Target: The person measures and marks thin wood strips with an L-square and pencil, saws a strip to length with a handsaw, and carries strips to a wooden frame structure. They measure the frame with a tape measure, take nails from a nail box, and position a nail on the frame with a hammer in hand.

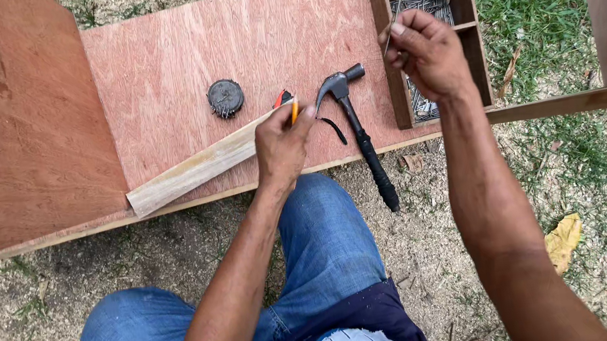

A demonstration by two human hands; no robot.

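- Left hand [282,143] presses down on the near end of a pale wooden strip [195,169]; fingers curled shut around a yellow pencil [294,109], tip poking up past the knuckles.
- Strip lies slanted on a reddish plywood sheet [167,62], running away to the left of those fingers.
- Right hand [426,52] is raised over a wooden compartment box [386,38]; fingers pinched closed on one thin nail [392,21], point up.
- More nails [433,7] fill the box sections just behind and below the right fingers.
- Claw hammer [358,134] lies untouched between the two hands, head near the left fingers.
- Dark round tape measure [225,97] sits left of the pencil fingers.
- Progress, judged: strip placed, nail picked; no nail visibly driven in yet, hammering left to do.
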